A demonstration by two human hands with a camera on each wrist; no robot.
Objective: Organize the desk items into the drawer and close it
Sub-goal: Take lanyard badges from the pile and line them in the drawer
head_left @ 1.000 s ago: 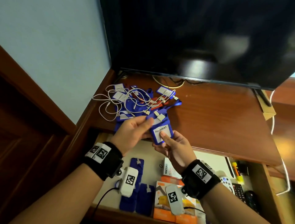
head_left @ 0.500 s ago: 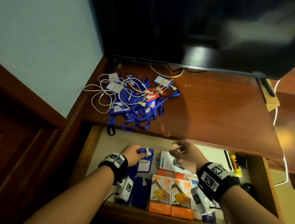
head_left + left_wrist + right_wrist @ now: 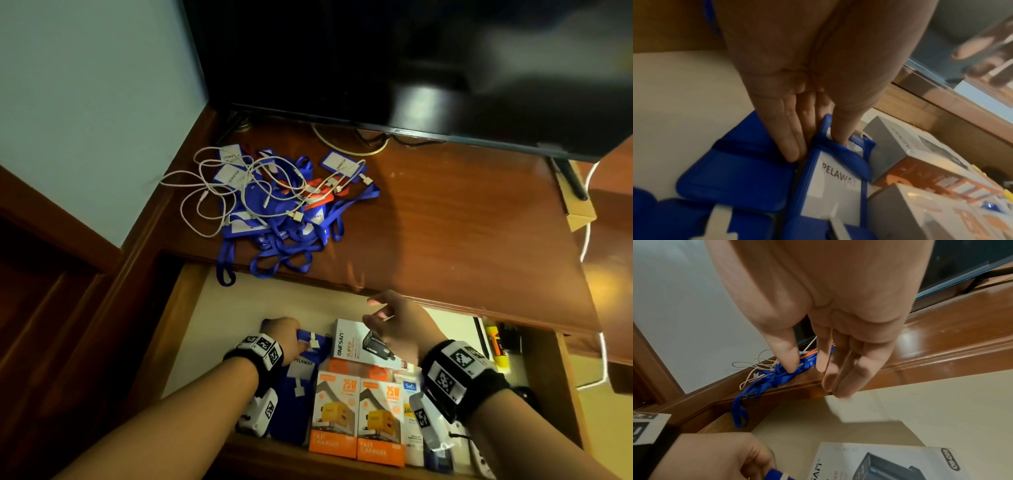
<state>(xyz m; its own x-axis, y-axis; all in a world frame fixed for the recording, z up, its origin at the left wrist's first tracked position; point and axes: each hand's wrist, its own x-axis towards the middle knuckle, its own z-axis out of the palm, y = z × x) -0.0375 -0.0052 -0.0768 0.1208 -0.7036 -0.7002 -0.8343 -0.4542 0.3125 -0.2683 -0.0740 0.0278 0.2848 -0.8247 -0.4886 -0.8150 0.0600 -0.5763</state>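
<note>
The wooden drawer (image 3: pixel 178 325) stands pulled out under the desk top. Inside it, my left hand (image 3: pixel 281 334) pinches the top of a blue badge holder (image 3: pixel 303 366) labelled PELAWAT. In the left wrist view my left hand (image 3: pixel 816 146) has its thumb on the badge holder (image 3: pixel 834 186), which lies on other blue holders (image 3: pixel 735 178). My right hand (image 3: pixel 383 315) hovers over the drawer, fingers relaxed and empty; the right wrist view shows that same right hand (image 3: pixel 809 371) spread above the drawer floor. A tangle of blue lanyards, badges and white cables (image 3: pixel 274 209) lies on the desk.
Two orange charger boxes (image 3: pixel 356 418) and a white charger box (image 3: pixel 356 346) fill the drawer's middle. A yellow and orange marker (image 3: pixel 495 346) and dark items lie at its right end. A dark TV screen (image 3: pixel 411 68) stands behind. One lanyard loop (image 3: pixel 739 415) hangs over the desk edge.
Both hands came down from the desk edge into the drawer. The left hand carried the badge holder onto the blue holders; the right hand let go of it and now hovers empty.
</note>
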